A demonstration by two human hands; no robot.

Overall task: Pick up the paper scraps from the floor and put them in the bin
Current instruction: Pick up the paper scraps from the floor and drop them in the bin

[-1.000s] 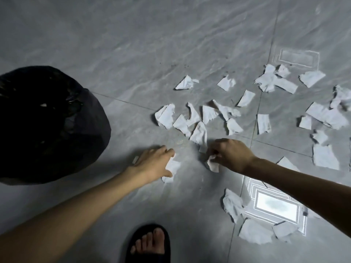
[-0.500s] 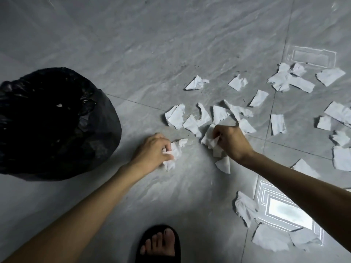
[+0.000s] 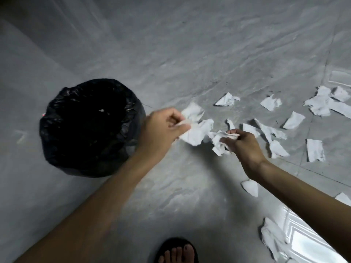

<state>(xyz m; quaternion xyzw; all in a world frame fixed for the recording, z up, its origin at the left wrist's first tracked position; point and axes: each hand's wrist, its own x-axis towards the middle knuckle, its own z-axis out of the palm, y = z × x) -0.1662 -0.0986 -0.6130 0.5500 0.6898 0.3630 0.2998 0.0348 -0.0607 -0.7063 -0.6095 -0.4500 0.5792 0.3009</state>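
Our left hand [image 3: 163, 128] and right hand [image 3: 241, 145] each clutch paper scraps [image 3: 197, 130] beside the black-lined bin [image 3: 91, 128]; more scraps [image 3: 315, 149] litter the floor [image 3: 190, 54].

1. Both forearms are bare, no sleeves in view.
2. The left hand [image 3: 163, 128] and right hand [image 3: 245, 147] wear no gloves, rings or watch.
3. A black sandal [image 3: 167, 245] leaves the toes uncovered.

Two hands [image 3: 163, 128] [image 3: 245, 147], one bin [image 3: 91, 128], one sandalled foot [image 3: 177, 252], over a dozen paper scraps [image 3: 314, 149]
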